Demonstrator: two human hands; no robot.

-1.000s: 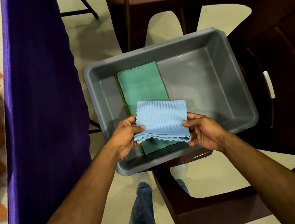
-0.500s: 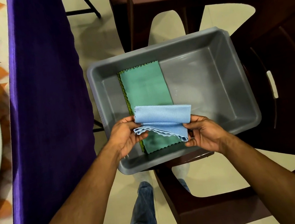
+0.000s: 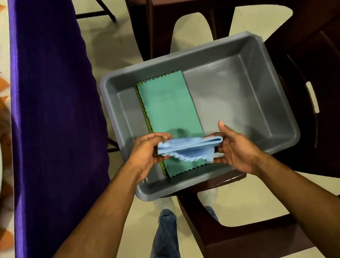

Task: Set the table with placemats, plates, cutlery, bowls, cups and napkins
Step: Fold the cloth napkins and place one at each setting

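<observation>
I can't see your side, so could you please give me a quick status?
Left hand and right hand both pinch blue napkin, above grey tub. Green napkin in tub. Nothing in the way.

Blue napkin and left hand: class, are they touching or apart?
Touching. The head view shows the left hand pinching the blue napkin at its left end, thumb on top, fingers beneath.

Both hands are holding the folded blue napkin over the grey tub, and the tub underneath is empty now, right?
Not quite. The head view shows both hands, left hand and right hand, holding the folded blue napkin over the grey tub, but the tub is not empty: a green napkin lies in it.
</observation>
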